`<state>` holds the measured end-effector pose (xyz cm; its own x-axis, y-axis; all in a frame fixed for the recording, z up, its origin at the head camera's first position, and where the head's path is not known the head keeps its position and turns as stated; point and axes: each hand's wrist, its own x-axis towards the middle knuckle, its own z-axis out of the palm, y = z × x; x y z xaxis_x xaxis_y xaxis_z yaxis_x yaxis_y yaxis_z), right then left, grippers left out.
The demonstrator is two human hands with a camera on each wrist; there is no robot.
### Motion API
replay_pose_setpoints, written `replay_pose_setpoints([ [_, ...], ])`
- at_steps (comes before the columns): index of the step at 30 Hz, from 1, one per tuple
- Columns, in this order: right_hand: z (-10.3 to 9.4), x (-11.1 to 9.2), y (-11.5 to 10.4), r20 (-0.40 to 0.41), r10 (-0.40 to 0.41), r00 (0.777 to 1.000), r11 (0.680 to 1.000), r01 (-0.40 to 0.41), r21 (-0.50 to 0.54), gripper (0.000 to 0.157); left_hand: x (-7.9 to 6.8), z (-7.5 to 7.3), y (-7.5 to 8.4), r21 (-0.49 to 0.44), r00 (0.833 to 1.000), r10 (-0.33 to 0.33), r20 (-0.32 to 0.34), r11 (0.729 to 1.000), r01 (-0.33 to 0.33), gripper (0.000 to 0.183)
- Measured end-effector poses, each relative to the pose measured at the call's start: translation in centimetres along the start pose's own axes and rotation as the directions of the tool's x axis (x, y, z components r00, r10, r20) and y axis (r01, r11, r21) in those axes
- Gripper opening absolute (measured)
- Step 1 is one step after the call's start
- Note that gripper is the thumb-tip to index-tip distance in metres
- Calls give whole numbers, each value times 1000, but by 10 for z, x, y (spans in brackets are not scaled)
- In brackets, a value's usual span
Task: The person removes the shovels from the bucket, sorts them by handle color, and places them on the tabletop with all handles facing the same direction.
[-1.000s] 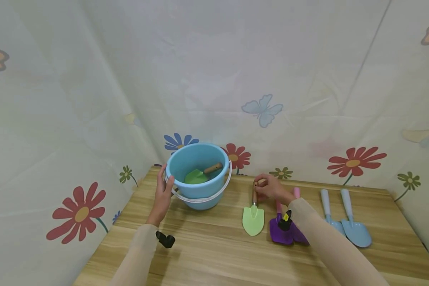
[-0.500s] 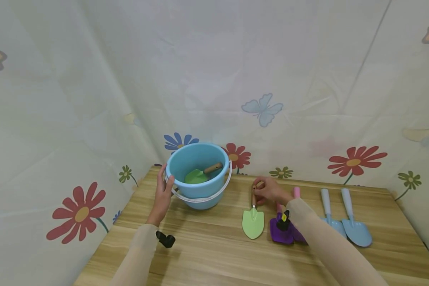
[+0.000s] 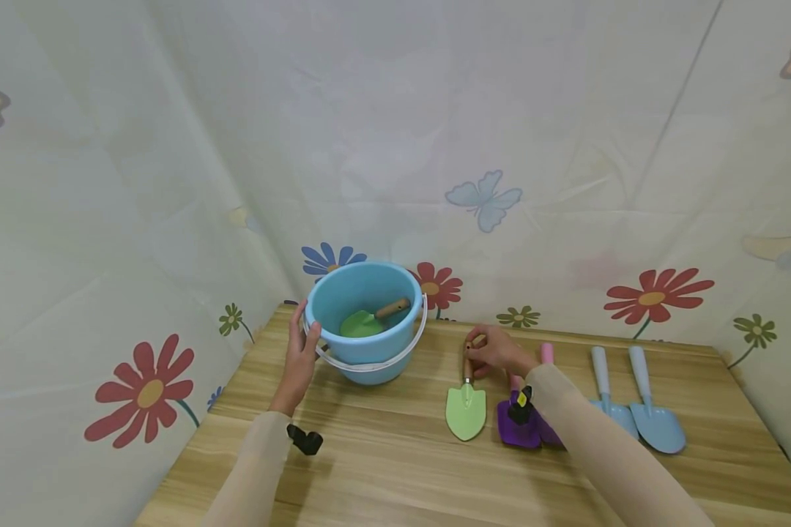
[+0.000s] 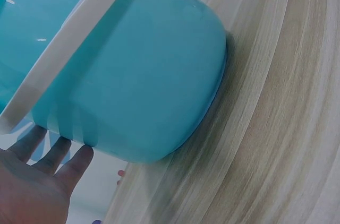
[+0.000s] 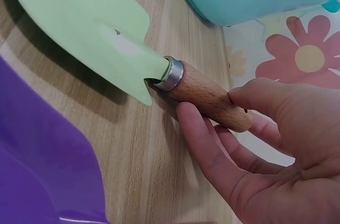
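My right hand [image 3: 494,348] pinches the wooden handle [image 5: 210,96] of a light green trowel [image 3: 466,412] between thumb and fingers. Its blade points toward me, and in the right wrist view a shadow falls on the table beneath it. At the blue bucket [image 3: 376,351], my left hand [image 3: 299,359] rests against the outer left side near the rim. Three of its fingers show fairly straight along the wall in the left wrist view [image 4: 50,155]. Inside the bucket lies another green trowel [image 3: 362,324] with a wooden handle. The bucket's white bail [image 3: 376,367] hangs down in front.
Two purple shovels [image 3: 518,432] with pink handles lie just right of the green trowel, partly hidden by my right forearm. Farther right are two light blue shovels [image 3: 659,428], blades overlapping. The wooden table [image 3: 382,461] ends at a flower-printed cloth [image 3: 534,241] behind.
Over the last second the green trowel has shifted slightly toward me, my right fingers staying on its handle. Left hand and bucket have stayed put.
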<state>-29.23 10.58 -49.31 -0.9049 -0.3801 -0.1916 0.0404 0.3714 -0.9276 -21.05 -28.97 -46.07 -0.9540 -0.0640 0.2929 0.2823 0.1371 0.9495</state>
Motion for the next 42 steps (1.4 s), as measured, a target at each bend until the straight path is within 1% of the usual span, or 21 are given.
replay_pose_setpoints([
  [3,0,1,0,7,-4,1000,1000,4,0,34,-1,1,3,1,1000,6,1,1000,-6,65],
  [18,0,1,2,2,12,1000,1000,-12,-9,35,0,-1,2,8,1000,1,2,1000,-1,62],
  [31,-2,-2,0,-9,31,999,999,-31,-17,32,-2,0,2,-3,1000,4,7,1000,-4,65],
  [36,-3,-3,-1,1,28,1000,999,-28,-25,32,-2,0,3,-3,1000,0,8,1000,0,65],
  [42,-6,-1,1,-1,30,1000,999,-30,-34,33,-3,1,5,-6,1000,-5,2,1000,5,66],
])
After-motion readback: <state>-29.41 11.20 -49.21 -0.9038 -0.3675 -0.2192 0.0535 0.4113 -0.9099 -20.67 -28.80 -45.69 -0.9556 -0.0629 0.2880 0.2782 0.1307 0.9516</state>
